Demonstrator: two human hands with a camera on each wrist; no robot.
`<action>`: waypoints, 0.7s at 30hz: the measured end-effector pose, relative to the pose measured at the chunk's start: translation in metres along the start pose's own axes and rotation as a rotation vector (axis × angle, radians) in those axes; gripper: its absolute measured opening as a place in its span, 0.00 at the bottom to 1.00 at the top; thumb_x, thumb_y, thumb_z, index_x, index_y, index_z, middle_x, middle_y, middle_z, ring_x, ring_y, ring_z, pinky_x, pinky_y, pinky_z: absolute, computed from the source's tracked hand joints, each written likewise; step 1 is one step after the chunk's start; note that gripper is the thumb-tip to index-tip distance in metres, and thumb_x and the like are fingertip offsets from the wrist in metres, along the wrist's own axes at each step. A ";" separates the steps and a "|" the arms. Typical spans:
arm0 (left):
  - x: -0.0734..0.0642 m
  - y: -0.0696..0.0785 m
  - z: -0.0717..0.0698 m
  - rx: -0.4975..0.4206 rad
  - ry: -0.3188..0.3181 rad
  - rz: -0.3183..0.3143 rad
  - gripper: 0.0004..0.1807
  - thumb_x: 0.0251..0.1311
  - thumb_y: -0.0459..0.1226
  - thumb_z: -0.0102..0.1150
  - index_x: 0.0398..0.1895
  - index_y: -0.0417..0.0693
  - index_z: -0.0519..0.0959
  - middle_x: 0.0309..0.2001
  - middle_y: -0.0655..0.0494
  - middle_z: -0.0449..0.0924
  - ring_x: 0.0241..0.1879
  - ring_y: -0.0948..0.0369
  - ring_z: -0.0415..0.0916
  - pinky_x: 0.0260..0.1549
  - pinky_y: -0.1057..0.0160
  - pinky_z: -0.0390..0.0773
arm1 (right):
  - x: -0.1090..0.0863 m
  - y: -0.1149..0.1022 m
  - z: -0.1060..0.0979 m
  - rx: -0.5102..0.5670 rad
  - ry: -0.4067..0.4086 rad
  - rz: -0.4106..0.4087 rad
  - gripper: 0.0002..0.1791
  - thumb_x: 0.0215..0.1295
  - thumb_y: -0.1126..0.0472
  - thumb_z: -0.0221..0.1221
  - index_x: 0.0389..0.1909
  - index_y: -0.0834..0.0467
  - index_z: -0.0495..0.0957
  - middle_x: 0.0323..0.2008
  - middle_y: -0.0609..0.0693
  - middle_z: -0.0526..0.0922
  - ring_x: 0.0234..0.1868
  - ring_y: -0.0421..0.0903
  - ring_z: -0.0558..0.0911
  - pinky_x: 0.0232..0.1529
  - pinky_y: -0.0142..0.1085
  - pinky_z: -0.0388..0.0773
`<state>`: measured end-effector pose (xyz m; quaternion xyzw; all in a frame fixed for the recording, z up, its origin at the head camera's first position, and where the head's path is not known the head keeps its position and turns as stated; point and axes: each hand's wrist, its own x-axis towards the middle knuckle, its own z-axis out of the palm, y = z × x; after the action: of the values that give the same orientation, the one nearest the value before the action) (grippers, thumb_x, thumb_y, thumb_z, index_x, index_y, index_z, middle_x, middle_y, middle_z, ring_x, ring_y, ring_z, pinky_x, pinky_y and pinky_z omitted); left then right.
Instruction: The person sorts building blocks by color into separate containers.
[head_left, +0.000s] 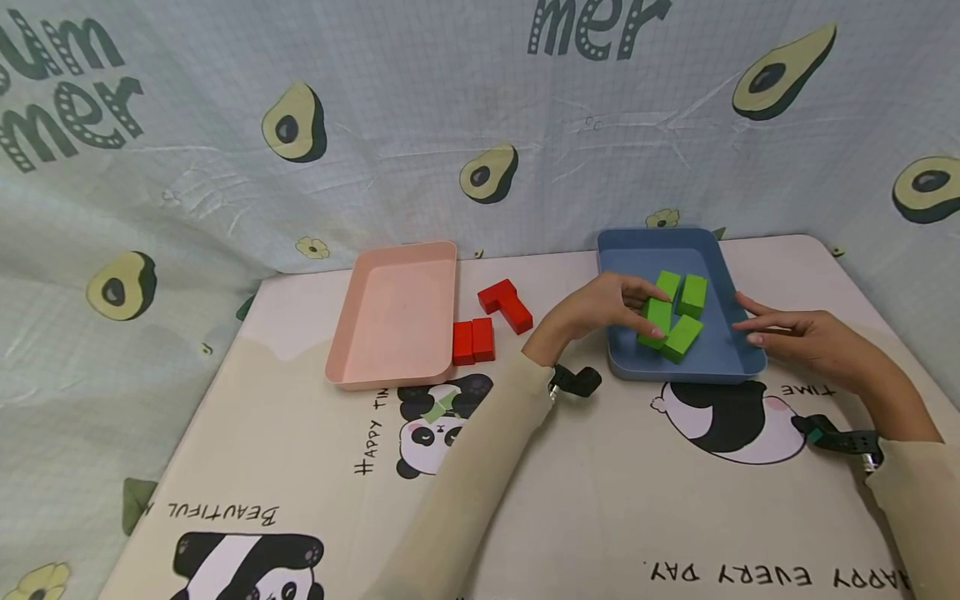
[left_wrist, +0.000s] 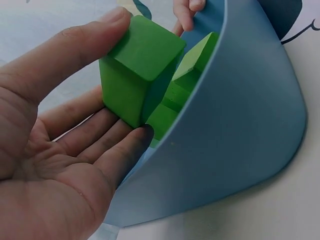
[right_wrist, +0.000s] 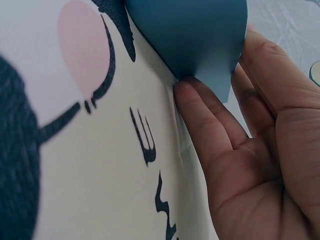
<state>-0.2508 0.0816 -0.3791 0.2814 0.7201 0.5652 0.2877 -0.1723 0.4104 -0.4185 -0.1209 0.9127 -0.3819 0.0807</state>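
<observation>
My left hand [head_left: 611, 302] reaches over the left rim of the blue tray [head_left: 622, 367]. It pinches a green block [left_wrist: 145, 50] between thumb and fingers, and in the left wrist view the block stands tilted at the tray's wall. Three more green blocks, among them one at the back right [head_left: 692, 296] and one at the front [head_left: 682, 338], lie beside it within the tray. At the tray's right side is my right hand [head_left: 813, 342], its fingers extended. In the right wrist view the fingertips [right_wrist: 187, 92] meet the outside of the tray wall.
Left of the blue tray lie several red blocks, two side by side [head_left: 473, 341] and others touching at an angle [head_left: 507, 305]. A pink tray [head_left: 341, 358] stands next to them. Behind the table hangs a cloth [head_left: 405, 183] printed with avocados.
</observation>
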 end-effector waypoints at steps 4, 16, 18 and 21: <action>0.001 0.001 -0.001 0.019 -0.005 -0.005 0.30 0.50 0.28 0.77 0.60 0.39 0.81 0.58 0.52 0.82 0.55 0.65 0.78 0.57 0.72 0.76 | 0.000 -0.001 0.000 0.004 -0.001 0.000 0.21 0.75 0.52 0.59 0.61 0.59 0.81 0.76 0.31 0.57 0.62 0.13 0.57 0.52 0.08 0.62; 0.005 0.005 0.000 0.030 -0.035 -0.006 0.33 0.50 0.27 0.77 0.62 0.35 0.78 0.57 0.51 0.82 0.55 0.66 0.77 0.57 0.74 0.75 | 0.000 -0.003 -0.001 0.010 -0.010 -0.004 0.21 0.75 0.52 0.59 0.61 0.59 0.81 0.77 0.33 0.57 0.63 0.13 0.57 0.53 0.08 0.62; 0.006 0.004 0.000 0.025 -0.036 -0.009 0.33 0.50 0.27 0.77 0.62 0.35 0.78 0.56 0.52 0.82 0.55 0.66 0.77 0.57 0.74 0.75 | 0.000 -0.003 -0.001 0.010 -0.010 -0.002 0.21 0.76 0.51 0.59 0.61 0.59 0.81 0.77 0.33 0.57 0.62 0.13 0.57 0.53 0.08 0.61; 0.007 0.004 0.001 0.022 -0.036 -0.009 0.32 0.50 0.27 0.77 0.61 0.35 0.79 0.56 0.51 0.82 0.55 0.66 0.77 0.56 0.74 0.75 | 0.000 -0.003 -0.001 0.010 -0.009 0.000 0.21 0.76 0.51 0.58 0.61 0.59 0.81 0.77 0.33 0.57 0.62 0.13 0.57 0.53 0.08 0.61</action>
<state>-0.2551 0.0881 -0.3760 0.2914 0.7222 0.5510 0.2999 -0.1718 0.4092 -0.4156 -0.1223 0.9104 -0.3858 0.0855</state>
